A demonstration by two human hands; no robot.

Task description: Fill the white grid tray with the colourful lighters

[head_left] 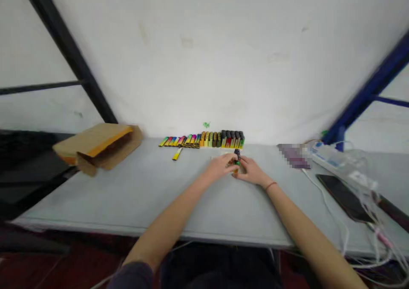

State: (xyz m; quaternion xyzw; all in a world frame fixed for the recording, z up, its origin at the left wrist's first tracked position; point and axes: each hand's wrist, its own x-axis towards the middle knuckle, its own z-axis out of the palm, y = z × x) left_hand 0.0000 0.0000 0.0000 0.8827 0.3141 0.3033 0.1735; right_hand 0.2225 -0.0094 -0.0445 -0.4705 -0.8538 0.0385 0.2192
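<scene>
Left hand [220, 166] and right hand [252, 172] pinching small dark-topped lighter [237, 159]; lighter row [204, 140] just beyond, kraft envelope [99, 146] left, phone [343, 197] right.

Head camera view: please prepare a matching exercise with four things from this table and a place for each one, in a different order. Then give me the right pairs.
Things:
1. Small dark-topped item
2. Brown cardboard packet
3. Loose yellow stick
4. Black smartphone

Places:
A. Right side of the table, beside a white cable
B. In front of the colourful row
C. Between the left hand and right hand
D. Left end of the table

Pairs: 1-C, 2-D, 3-B, 4-A
</scene>
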